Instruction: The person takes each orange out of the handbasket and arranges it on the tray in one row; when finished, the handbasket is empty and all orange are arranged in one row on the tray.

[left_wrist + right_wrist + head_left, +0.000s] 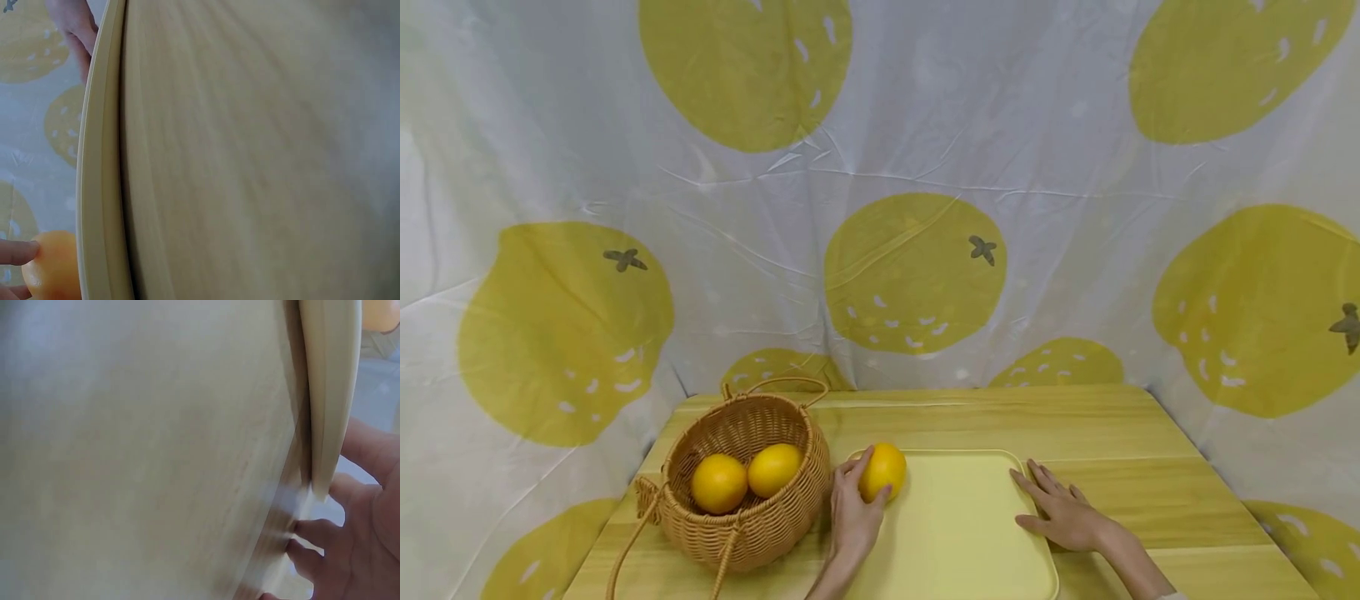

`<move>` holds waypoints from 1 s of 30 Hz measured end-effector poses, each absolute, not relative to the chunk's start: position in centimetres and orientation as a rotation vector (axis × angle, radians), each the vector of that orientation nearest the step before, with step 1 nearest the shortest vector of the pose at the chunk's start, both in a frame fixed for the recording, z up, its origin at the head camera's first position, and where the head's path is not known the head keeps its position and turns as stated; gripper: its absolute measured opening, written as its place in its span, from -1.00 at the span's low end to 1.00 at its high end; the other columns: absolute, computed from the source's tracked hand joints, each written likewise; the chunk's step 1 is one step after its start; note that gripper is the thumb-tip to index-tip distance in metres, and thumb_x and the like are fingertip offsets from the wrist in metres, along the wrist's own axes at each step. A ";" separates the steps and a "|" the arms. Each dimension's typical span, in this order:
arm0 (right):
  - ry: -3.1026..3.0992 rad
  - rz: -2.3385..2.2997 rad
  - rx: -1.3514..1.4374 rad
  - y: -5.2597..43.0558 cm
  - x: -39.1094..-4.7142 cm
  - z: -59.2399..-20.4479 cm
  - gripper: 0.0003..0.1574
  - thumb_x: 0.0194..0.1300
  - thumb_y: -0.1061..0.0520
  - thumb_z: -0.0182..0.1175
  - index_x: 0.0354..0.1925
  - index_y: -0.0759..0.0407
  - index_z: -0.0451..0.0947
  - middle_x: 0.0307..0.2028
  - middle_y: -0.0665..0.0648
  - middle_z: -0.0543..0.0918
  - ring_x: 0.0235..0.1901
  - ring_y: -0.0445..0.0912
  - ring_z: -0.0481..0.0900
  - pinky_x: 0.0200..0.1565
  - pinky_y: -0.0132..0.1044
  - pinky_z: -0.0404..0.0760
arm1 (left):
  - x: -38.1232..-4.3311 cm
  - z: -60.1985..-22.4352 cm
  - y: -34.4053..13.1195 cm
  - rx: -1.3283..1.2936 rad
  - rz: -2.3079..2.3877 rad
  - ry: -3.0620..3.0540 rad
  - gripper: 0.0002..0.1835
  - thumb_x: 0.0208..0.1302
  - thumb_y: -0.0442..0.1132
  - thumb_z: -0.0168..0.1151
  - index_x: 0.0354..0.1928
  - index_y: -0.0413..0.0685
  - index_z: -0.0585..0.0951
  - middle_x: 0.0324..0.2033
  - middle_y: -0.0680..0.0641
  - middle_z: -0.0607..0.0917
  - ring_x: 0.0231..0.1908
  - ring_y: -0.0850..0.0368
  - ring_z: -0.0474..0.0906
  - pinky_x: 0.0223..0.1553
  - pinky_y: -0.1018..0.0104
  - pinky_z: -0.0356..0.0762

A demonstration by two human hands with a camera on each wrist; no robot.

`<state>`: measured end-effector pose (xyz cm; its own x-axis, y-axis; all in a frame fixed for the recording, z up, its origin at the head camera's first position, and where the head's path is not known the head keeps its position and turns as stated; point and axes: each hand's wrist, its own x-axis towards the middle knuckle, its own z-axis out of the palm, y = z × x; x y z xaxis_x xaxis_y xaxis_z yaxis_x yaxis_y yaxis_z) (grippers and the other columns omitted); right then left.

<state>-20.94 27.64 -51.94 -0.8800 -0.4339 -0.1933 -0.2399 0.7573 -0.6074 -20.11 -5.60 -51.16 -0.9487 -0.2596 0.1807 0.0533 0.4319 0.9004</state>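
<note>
My left hand (854, 515) grips an orange (887, 468) with thumb and fingers on either side, over the left part of a pale yellow tray (962, 525). In the left wrist view that orange shows at the lower left against the tray's rim; whether it touches the tray floor I cannot tell. Spread fingers of my right hand (1063, 512) rest at the tray's right edge, thumb over the rim and some fingertips on the table, as the right wrist view also shows. Two more oranges (720, 483) lie inside a round wicker basket (752, 542) left of my left hand.
The basket's looped handles (625, 542) stick out at its front and back. Under everything is a wooden table (1157, 475), its back edge close to a hanging cloth (1060, 275) printed with large yellow fruit.
</note>
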 end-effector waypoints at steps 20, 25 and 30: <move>2.633 -0.825 -0.528 28.2 -20.9 -52.1 -0.03 0.57 -0.15 0.10 0.62 0.32 -0.02 0.60 0.56 -0.22 0.56 0.53 -0.27 0.26 0.75 -0.30 | -20.4 -50.8 -5.8 0.098 -1.537 -2.488 -0.32 0.21 -0.48 0.44 0.40 -0.05 0.54 0.29 -0.33 0.40 0.24 -0.36 0.46 0.19 -0.38 0.53; 2.637 -0.811 -0.524 28.3 -21.0 -52.2 -0.01 0.57 -0.17 0.09 0.62 0.32 -0.03 0.60 0.54 -0.21 0.57 0.51 -0.25 0.27 0.75 -0.28 | -20.5 -50.8 -6.1 0.129 -1.491 -2.485 -0.33 0.22 -0.45 0.45 0.39 -0.04 0.53 0.26 -0.33 0.40 0.22 -0.35 0.48 0.19 -0.38 0.52; 2.635 -0.825 -0.523 28.2 -20.9 -52.1 -0.02 0.57 -0.16 0.09 0.62 0.33 -0.04 0.60 0.55 -0.22 0.57 0.52 -0.27 0.26 0.75 -0.31 | -20.8 -50.8 -6.1 0.098 -1.445 -2.484 -0.35 0.23 -0.44 0.44 0.37 -0.11 0.49 0.38 -0.40 0.36 0.31 -0.41 0.43 0.26 -0.41 0.46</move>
